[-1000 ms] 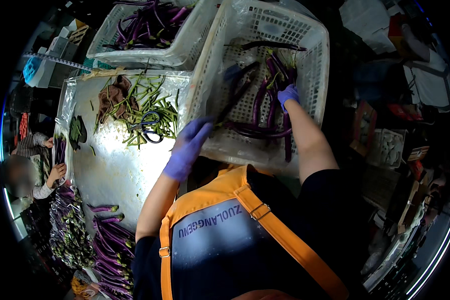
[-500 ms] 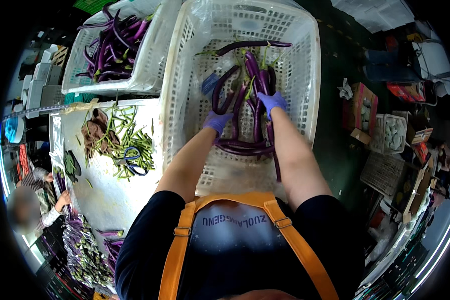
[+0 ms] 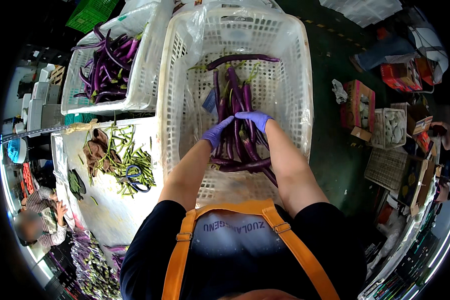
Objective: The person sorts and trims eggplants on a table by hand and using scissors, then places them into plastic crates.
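Several long purple eggplants (image 3: pixel 236 92) lie lengthwise in a bunch inside a white perforated crate (image 3: pixel 307 75) in front of me. My left hand (image 3: pixel 217 133), in a purple glove, curves over the bunch from its left side. From the right, my right hand (image 3: pixel 255 120), gloved alike, reaches across the top, and the fingertips of both hands nearly meet. Both are closed around the bunch; the undersides of the fingers are hidden. One eggplant (image 3: pixel 245 59) lies crosswise at the far end. More eggplants (image 3: pixel 240 166) lie crosswise at the near end.
At left stands a second crate (image 3: pixel 147 95) heaped with eggplants. Below it, a white table (image 3: pixel 97 210) bears green beans (image 3: pixel 137 167), blue-handled scissors (image 3: pixel 135 180) and a brown cloth (image 3: pixel 98 150). A co-worker (image 3: pixel 52 215) is at far left. Boxes (image 3: pixel 357 107) stand on the floor at right.
My hands have come closer together, drawing the spread eggplants into a tighter bunch. The view has shifted slightly. The co-worker's hands have moved away from the eggplants they held.
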### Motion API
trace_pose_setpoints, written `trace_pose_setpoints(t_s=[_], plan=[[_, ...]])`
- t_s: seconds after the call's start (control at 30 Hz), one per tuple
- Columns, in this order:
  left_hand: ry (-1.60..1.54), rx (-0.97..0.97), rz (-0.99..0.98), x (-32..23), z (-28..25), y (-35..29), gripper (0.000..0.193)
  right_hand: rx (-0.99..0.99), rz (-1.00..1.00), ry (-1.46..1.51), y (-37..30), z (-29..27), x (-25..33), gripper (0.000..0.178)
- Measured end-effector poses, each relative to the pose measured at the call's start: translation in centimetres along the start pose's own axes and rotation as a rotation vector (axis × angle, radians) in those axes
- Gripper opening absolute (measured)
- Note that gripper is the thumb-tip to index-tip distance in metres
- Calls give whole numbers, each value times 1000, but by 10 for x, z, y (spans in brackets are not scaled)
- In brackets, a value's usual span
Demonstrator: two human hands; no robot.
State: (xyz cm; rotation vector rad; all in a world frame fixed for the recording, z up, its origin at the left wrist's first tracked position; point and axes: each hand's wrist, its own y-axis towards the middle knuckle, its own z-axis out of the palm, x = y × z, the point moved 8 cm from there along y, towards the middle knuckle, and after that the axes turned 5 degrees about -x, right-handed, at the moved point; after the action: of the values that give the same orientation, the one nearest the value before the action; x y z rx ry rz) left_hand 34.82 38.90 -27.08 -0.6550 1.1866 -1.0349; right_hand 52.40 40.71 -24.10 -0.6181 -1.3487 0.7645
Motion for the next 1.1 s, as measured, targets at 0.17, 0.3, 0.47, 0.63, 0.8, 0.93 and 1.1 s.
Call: trace_pose_setpoints(t_s=[0.17,0.3,0.47,0.63,0.8,0.93,1.1], plan=[[142,160,89,-14,21,-21,60,25,-82,-59,-20,9,9,82],[-167,380,29,-24,35,-48,59,244,175,93,-47,39,3,73],[189,83,90,-38,17,-53,39,-84,122,-185,-23,25,8,81],[256,9,208,-62,18,-73,42,-215,-288,-125,-46,27,58,71],[351,74,662,-85,47,-149,39,-295,-226,-294,-121,48,89,51],[300,186,418,-81,57,-160,21,-89,-411,5,-145,37,99,34],[157,243,471,-95,51,-221,14,-181,-446,-5,-191,32,108,33]])
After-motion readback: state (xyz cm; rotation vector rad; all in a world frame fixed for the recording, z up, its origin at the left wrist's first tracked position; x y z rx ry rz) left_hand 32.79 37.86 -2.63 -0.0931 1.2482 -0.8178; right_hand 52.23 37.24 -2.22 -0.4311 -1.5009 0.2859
